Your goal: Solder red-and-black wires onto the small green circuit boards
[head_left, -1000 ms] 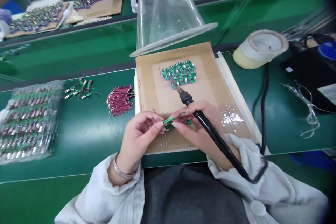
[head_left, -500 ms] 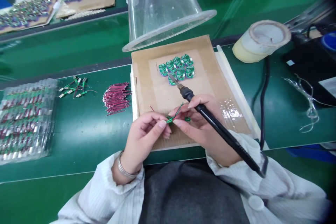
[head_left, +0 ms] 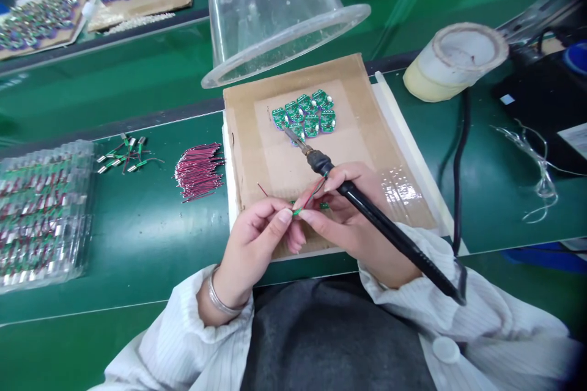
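Near the front of the cardboard sheet, my left hand (head_left: 257, 235) pinches thin red and green wires (head_left: 313, 193) between thumb and fingertips. My right hand (head_left: 360, 223) has a black soldering iron (head_left: 385, 220) resting through its grip, tip pointing away to the upper left. Its thumb and fingertips also pinch at the wires, meeting my left fingertips. A bit of green board (head_left: 324, 205) shows at the right fingers, mostly hidden. Beyond the hands, several green circuit boards (head_left: 312, 124) lie grouped on the cardboard (head_left: 261, 162), with the iron's tip above the nearest ones.
Left of the cardboard lie a bundle of dark red wires (head_left: 199, 172), several small metal parts with wires (head_left: 131, 153) and stacked clear trays (head_left: 43, 214). A clear funnel hood (head_left: 275, 18) overhangs the back. On the right stand a whitish cup (head_left: 431, 70) and a black cable (head_left: 460, 177).
The wires between my fingertips have shifted, their free ends now reaching up by the right fingers. Both hands keep their pinch and the iron stays in my right hand. The view has shifted slightly.
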Tool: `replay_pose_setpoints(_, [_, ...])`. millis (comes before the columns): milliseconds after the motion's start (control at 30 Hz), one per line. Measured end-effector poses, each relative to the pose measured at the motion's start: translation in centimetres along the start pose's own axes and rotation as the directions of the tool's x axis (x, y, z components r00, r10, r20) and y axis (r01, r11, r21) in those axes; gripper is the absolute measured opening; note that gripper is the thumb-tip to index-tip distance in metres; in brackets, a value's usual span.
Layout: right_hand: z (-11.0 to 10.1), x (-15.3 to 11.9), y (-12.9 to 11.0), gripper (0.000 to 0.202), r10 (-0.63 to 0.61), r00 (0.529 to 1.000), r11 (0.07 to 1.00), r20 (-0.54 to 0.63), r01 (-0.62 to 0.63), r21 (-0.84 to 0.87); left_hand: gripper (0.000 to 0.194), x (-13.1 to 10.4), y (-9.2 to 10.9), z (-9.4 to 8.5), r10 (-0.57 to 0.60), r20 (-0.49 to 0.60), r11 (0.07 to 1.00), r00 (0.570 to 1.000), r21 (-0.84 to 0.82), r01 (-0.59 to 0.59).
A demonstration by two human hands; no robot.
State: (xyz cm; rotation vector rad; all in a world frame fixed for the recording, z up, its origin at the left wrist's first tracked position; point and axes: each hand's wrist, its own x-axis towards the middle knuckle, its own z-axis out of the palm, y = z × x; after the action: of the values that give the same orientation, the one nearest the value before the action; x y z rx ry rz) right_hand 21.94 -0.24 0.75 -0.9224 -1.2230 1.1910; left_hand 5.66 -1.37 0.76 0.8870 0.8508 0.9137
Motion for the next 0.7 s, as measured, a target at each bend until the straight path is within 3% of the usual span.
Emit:
replay_pose_setpoints(133, [-0.1,0.0,0.0,0.034,-0.007,1.0,1.0,-0.025,0.007,0.0,0.018,-0.2,-0.1,0.0,-0.007,0.005,0.997,1.0,0.08,0.007])
replay_pose_setpoints(267, [-0.1,0.0,0.2,0.034,-0.037,0.999,0.999,-0.028,0.037,-0.013,0.019,-0.3,0.4,0.1,0.1,-0.019,0.929,0.995,0.359,-0.087])
replay_pose_setpoints(367, [-0.2,-0.2,0.4,0.033,-0.08,0.997,0.992,-0.02,0.078,-0.102,0.01,-0.2,0.8,0.3,0.241,-0.015,0.785,0.97,0.591,-0.186])
replay_pose_setpoints(500, [-0.2,-0.3,0.5,0.032,-0.103,0.994,0.984,-0.043,0.095,-0.152,0.008,-0.2,1.1,0.5,0.377,0.045,0.582,0.925,0.765,-0.274])
replay_pose_setpoints(700, [-0.2,-0.3,0.8,0.029,-0.128,0.99,0.97,-0.053,0.114,-0.213,0.004,-0.3,0.4,0.2,0.574,0.202,0.097,0.794,0.946,-0.31])
